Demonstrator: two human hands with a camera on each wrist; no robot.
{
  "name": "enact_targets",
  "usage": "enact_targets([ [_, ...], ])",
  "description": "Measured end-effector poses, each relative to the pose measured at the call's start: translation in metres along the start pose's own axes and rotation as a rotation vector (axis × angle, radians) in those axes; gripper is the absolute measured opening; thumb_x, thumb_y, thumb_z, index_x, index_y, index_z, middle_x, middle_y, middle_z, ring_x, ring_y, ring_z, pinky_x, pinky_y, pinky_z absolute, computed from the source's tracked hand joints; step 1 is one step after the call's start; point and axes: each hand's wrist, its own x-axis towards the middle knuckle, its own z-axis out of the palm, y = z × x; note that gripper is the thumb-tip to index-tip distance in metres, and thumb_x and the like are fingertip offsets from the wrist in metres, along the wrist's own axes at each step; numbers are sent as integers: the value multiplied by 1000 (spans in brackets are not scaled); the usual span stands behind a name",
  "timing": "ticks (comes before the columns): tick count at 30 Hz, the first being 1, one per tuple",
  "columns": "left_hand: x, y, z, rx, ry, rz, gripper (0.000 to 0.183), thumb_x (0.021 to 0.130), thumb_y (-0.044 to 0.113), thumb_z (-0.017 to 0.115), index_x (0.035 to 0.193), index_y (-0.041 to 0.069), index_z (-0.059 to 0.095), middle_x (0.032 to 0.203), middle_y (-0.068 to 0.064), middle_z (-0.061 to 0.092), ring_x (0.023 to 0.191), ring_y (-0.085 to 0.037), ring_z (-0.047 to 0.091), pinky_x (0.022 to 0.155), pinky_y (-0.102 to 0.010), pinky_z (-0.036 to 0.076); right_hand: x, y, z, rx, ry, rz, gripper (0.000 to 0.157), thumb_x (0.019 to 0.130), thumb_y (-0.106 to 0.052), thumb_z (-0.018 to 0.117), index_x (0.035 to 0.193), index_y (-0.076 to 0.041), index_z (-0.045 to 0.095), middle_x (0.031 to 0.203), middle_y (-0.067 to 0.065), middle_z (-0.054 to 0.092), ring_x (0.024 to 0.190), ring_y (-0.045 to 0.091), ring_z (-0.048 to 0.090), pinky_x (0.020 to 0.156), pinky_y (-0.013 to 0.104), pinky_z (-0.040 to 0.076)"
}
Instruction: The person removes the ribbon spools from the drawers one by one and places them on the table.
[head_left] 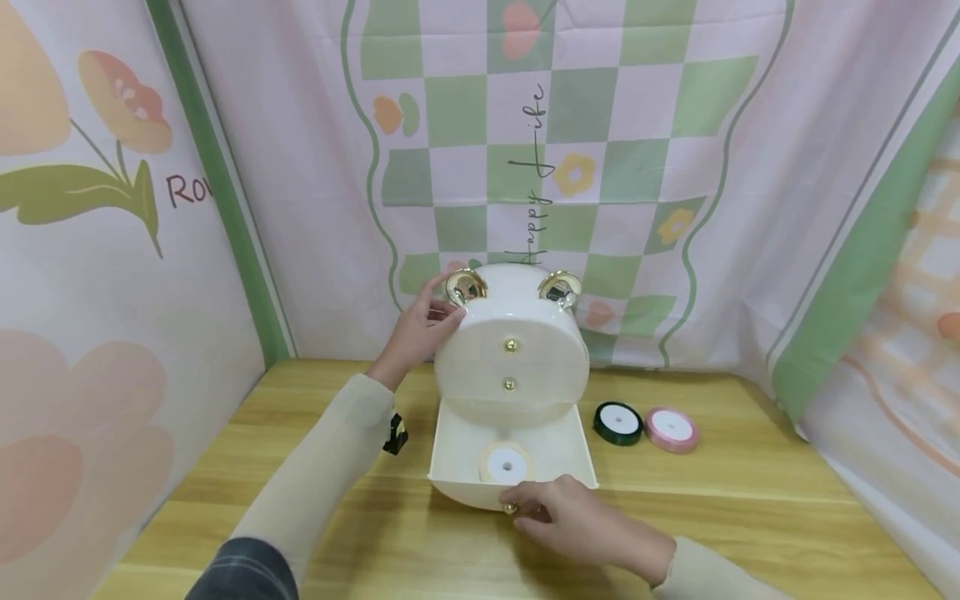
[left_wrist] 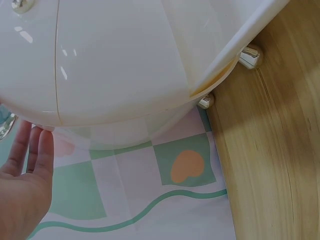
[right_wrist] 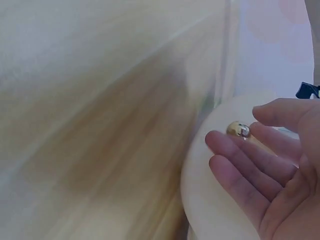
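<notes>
A white frog-shaped drawer box (head_left: 480,354) with gold-rimmed eyes stands on the table, its lowest drawer (head_left: 551,437) pulled out. Inside the drawer lies a pale ribbon spool (head_left: 507,463) with a white face. My left hand (head_left: 422,329) touches the box's upper left side near the left eye; its fingers (left_wrist: 46,155) are fairly straight at the edge. Around the drawer's gold knob (right_wrist: 238,129), my right hand (right_wrist: 280,175) has loosely extended fingers, with the thumb apart from the knob. In the head view this right hand (head_left: 573,517) partly covers the knob.
Right of the box lie a dark green ribbon spool (head_left: 618,423) and a pink ribbon spool (head_left: 672,429). A small black and yellow object (head_left: 396,434), partly hidden by the left sleeve, sits on the left. Patterned cloth (head_left: 517,167) hangs behind the wooden table (head_left: 750,492).
</notes>
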Motion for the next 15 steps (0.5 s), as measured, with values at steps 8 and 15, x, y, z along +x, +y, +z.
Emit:
enact_targets([
  [8,0,2,0,-7,-1,-3,66,98,39,65,152,50,29,116,-4,64,109,-24,60,92,-41,53,6,-9,-28,-18,70,-3,17,94,-8,69,110,-13,72,84,-1,75,71,0,65,61,21,55],
  [15,0,1,-1,-1,-1,-10,66,98,38,65,153,49,29,117,-4,64,110,-23,60,93,-41,53,24,-7,-59,-70,42,-29,15,93,-12,73,108,-11,72,90,-2,74,76,4,68,67,23,57],
])
